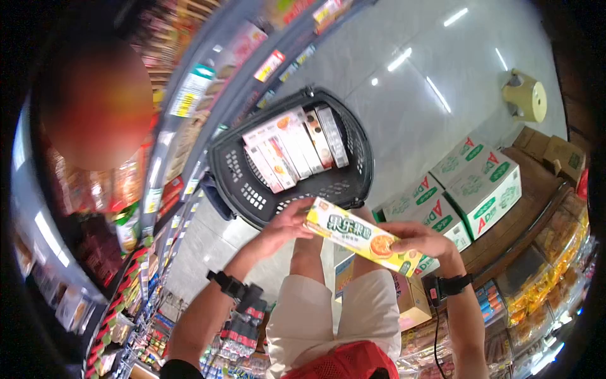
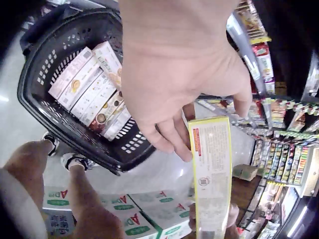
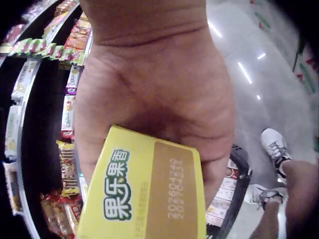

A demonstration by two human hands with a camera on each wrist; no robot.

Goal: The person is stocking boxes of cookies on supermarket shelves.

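Head view: one long yellow biscuit box (image 1: 365,237), held level between both hands above the person's knees; the right hand (image 1: 421,241) gripped its near end with fingers curled over the top edge, while the left hand (image 1: 291,220) met its far end with fingers laid fairly straight against it. Just beyond the left fingers stood a black shopping basket (image 1: 252,196) on the pale floor (image 1: 416,95), carrying several pale boxes (image 1: 293,148) laid side by side. White cartons with green and red print (image 1: 483,183) sat stacked beyond the right fingers; stocked shelves (image 1: 183,107) ran along the left-hand side. Left wrist view: left hand (image 2: 184,94) seen from behind, fingers (image 2: 172,137) loosely extended and close together, their tips touching the upper end of the yellow box (image 2: 212,179), whose printed back panel faced the camera; basket (image 2: 45,64) with its boxes lay beyond the fingers, white cartons (image 2: 149,211) below. Right wrist view: right hand (image 3: 154,104) filled the frame, the box (image 3: 144,189) pressed against its palm; the fingers themselves were hidden behind the box, so their exact set could not be told here. Basket rim (image 3: 239,174) and a white shoe (image 3: 274,144) showed beside the hand.
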